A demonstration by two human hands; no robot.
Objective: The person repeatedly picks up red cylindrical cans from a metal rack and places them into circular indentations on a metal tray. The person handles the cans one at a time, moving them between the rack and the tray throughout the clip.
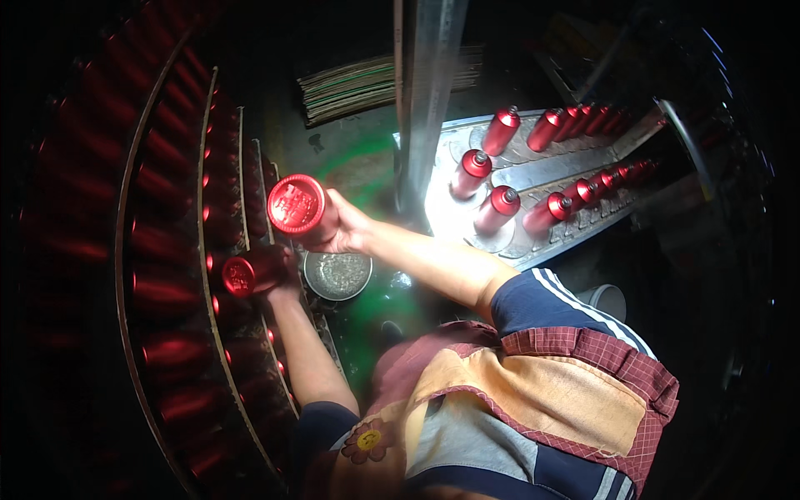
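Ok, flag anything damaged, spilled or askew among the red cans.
Nothing stands out. The right hand and left hand each hold a red can that looks intact. The cans on the lit tray lean alike in rows; no spill shows. The dark left racks are hard to judge.

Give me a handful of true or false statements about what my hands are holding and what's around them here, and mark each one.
1. The right hand holds a red can with its round end toward the camera. True.
2. The left hand is empty. False: it grips another red can.
3. Red cans stand in rows on a lit metal tray to the right. True.
4. The cans on the tray are blue. False: they are red.
5. A round metal dish sits just below the right hand. True.
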